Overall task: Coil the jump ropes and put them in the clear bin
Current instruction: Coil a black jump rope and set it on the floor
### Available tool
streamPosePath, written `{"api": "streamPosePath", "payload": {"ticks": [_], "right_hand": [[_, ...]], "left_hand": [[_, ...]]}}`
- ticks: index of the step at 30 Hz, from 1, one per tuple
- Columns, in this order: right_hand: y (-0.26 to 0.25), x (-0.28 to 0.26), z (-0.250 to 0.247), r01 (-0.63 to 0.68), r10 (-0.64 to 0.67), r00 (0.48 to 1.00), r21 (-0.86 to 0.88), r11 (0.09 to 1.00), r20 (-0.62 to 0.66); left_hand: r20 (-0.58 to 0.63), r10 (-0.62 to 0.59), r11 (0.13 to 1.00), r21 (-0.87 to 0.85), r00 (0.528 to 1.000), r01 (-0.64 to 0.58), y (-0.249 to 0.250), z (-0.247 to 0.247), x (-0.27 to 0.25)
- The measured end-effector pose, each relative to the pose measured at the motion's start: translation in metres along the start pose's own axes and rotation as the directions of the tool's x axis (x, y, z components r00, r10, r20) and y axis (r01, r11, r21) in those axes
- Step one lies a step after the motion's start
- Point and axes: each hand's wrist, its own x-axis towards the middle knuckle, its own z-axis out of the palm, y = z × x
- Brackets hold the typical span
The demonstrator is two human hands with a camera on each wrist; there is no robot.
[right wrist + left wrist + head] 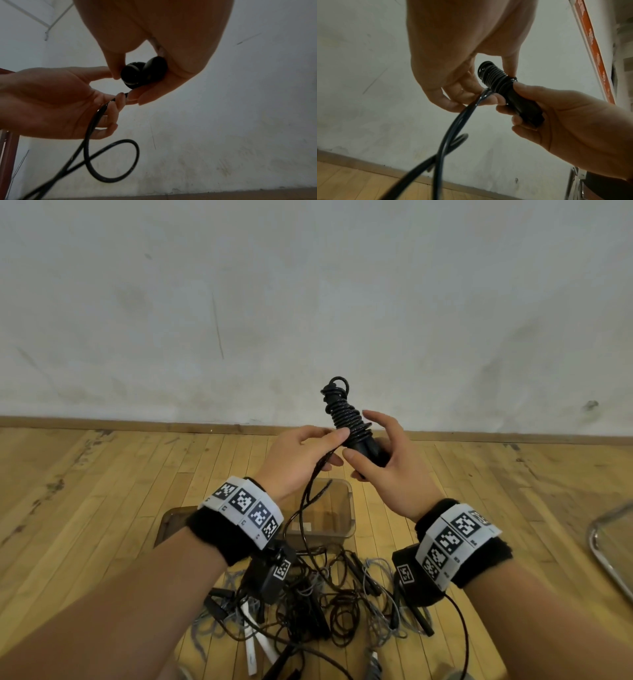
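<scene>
In the middle of the frame, the right hand point(383, 463) grips the black handles point(368, 451) (rope wound round them), the left hand point(301, 457) pinches the loose rope point(310, 484); the clear bin point(346, 508) sits below

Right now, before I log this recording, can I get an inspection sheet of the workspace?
Surface: wooden plank floor.
Job's things: black jump rope, partly wound round its two black handles; clear plastic bin below the hands.
Clutter: tangled heap of loose ropes.
Grippers: left hand pinches the rope's free length; right hand grips the handles.
Cables: nothing seen.
Surroundings: scuffed white wall; metal frame, partly visible.
</scene>
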Motion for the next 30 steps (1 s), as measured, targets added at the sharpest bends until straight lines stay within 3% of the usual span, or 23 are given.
{"api": "streamPosePath", "payload": {"ticks": [4, 8, 18, 20, 24, 30], "right_hand": [[0.005, 0.004, -0.001, -0.004, -0.008, 0.997, -0.152, 0.988, -0.077], [0.002, 0.002, -0.001, 0.024, -0.045, 0.993, -0.196, 0.980, -0.106], [-0.001, 0.002, 0.002, 0.051, -0.088, 0.990, -0.301, 0.952, -0.110], [-0.003, 0.000, 0.004, 0.048, -0.066, 0.995, -0.231, 0.972, -0.071], [-0.014, -0.004, 0.000, -0.042, 0.036, 0.998, 0.141, 0.989, 0.043], [-0.012, -0.003, 0.003, -0.191, 0.164, 0.979, 0.276, 0.942, 0.120]], "left_hand": [[-0.010, -0.072, 0.997, -0.004, 0.997, 0.072, -0.002, -0.002, 0.002], [-0.039, -0.172, 0.974, -0.159, 0.984, 0.164, -0.003, -0.001, 0.002], [-0.091, -0.133, 0.982, -0.146, 0.987, 0.118, -0.006, 0.011, -0.003], [-0.120, -0.119, 0.984, -0.146, 0.986, 0.101, -0.006, 0.011, -0.002], [-0.103, -0.110, 0.985, -0.146, 0.989, 0.095, -0.004, 0.007, -0.002], [-0.125, -0.109, 0.979, -0.187, 0.986, 0.085, -0.005, 0.008, -0.003]]}}
